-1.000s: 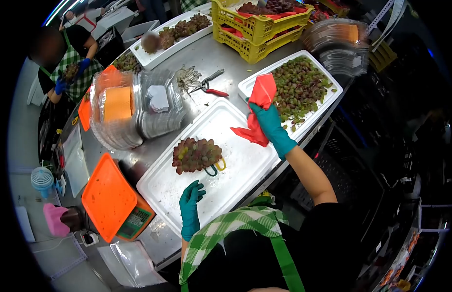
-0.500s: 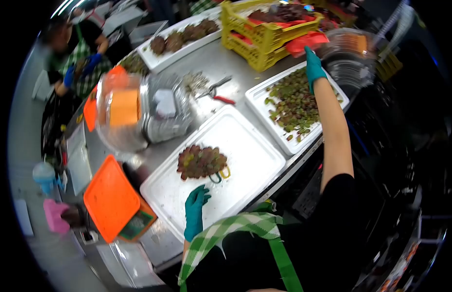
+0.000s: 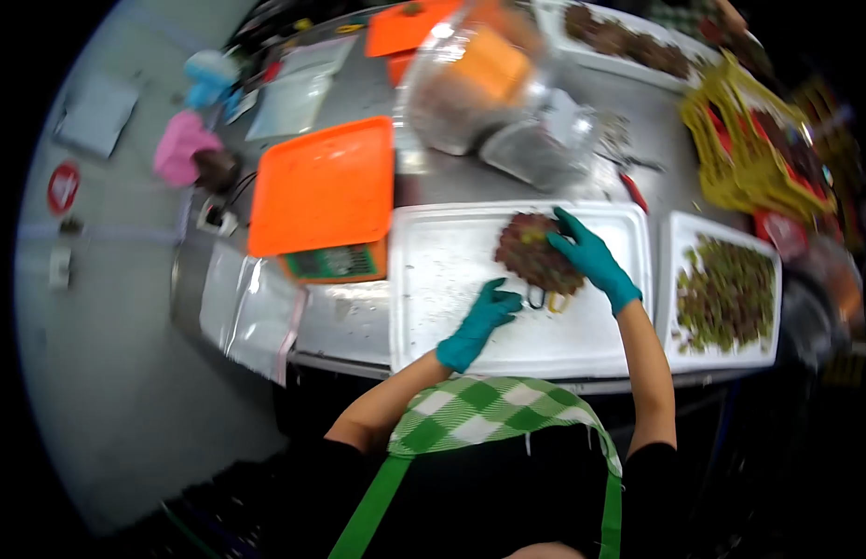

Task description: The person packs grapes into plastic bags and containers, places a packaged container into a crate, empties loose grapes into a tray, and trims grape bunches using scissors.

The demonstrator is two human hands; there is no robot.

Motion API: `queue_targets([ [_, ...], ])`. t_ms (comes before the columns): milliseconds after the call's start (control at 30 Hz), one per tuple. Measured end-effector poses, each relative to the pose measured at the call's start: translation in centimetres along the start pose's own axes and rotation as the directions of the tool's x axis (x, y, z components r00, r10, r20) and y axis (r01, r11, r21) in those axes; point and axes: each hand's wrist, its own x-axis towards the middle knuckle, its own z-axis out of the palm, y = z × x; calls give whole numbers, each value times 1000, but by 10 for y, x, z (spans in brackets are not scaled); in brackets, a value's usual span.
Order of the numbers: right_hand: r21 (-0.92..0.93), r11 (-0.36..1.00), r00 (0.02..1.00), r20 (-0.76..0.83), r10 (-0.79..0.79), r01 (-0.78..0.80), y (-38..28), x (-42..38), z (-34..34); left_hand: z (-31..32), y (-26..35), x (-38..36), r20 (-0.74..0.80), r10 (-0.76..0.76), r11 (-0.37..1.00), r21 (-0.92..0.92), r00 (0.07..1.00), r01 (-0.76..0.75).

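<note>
A clump of reddish-green succulent rosettes (image 3: 531, 250) lies on a white foam tray (image 3: 433, 326) in front of me. My right hand (image 3: 589, 256), in a teal glove, reaches over the clump's right side, thumb and fingers apart at its leaves. My left hand (image 3: 479, 326), gloved alike, hovers over the tray to the lower left of the clump, fingers loosely spread and holding nothing. Between the hands, a dark loop (image 3: 535, 300) and a yellow loop (image 3: 559, 303), like scissor handles, stick out from below the clump.
An orange-topped scale (image 3: 326, 186) stands left of the tray. Clear plastic containers (image 3: 545, 144) and red-handled pruners (image 3: 633, 191) are behind it. At right are a foam tray of loose succulent leaves (image 3: 726, 293) and yellow crates (image 3: 759, 154). Clear plastic bags (image 3: 251, 303) lie front left.
My right hand has come back from the red packet by the yellow crates to the succulent clump. My left hand stays near the clump. The view has turned left.
</note>
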Motion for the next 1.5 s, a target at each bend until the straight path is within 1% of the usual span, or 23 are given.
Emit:
queue_targets([
  [33,-92,994,998,-7,-63,62,10,6,6,1,2,-2,-34,30,999,27,999,-29],
  [67,-139,990,999,-4,-36,35,13,8,10,3,3,-3,-54,53,997,57,997,-50],
  [100,-150,988,999,-6,-32,31,10,7,12,4,5,1,-111,83,977,204,990,-59],
  [233,-7,1000,999,-32,-14,14,12,3,23,-4,0,4,-142,92,993,90,986,-79],
  [367,-14,1000,997,-82,-4,3,8,-12,25,-8,-5,9,-92,117,992,46,989,-114],
  [500,-72,997,988,-154,22,-33,7,-15,35,6,9,7,-76,7,999,-35,997,-10],
  [567,-159,984,979,-197,47,-79,2,-19,46,5,7,14,-13,30,996,-84,999,-31],
  [667,-291,957,958,-275,-78,-6,-10,-35,68,0,13,19,-42,-50,989,-143,998,43],
  [733,-357,933,944,-289,-158,47,-15,-45,87,-26,-3,36,177,35,933,-358,984,31],
  [767,-404,914,956,-262,-135,18,-33,-57,94,-24,5,32,211,111,917,-398,971,-19],
  [800,-492,866,918,-297,-262,88,-33,-62,108,-22,13,26,237,189,896,-439,953,-68],
  [867,-463,871,894,-304,-328,162,-42,-77,123,-21,28,12,280,228,886,-457,933,-79],
  [967,-363,882,851,-315,-420,301,-56,-94,124,-34,29,-4,196,202,936,-326,960,-130],
  [1067,237,930,929,-310,-203,283,-62,-105,113,-56,26,-6,179,176,951,-287,968,-119],
  [1100,202,935,856,-490,-162,293,-51,-103,113,-60,27,-6,171,163,951,-291,972,-109],
  [1133,169,958,824,-557,-101,231,-46,-102,109,-60,27,-9,164,154,949,-299,974,-99],
  [1200,386,848,789,-611,-60,363,-44,-90,104,-56,26,-13,153,163,954,-276,975,-117],
  [1233,554,777,885,-465,-8,298,-45,-90,99,-50,31,-17,152,168,957,-262,974,-124],
  [1267,759,636,959,-263,102,141,-51,-91,97,-42,37,-21,153,171,961,-246,973,-130],
  [1367,894,430,987,-159,37,128,-24,-76,117,-16,68,-27,167,144,989,-31,975,-141],
  [1433,955,252,987,-155,-35,159,-33,-75,110,-11,75,-20,228,218,965,96,949,-245],
  [1467,964,221,989,-139,-41,145,-39,-78,107,-8,80,-19,261,252,942,153,932,-298],
  [1500,973,189,991,-124,-48,131,-46,-81,103,-6,87,-25,217,211,940,222,953,-258],
])
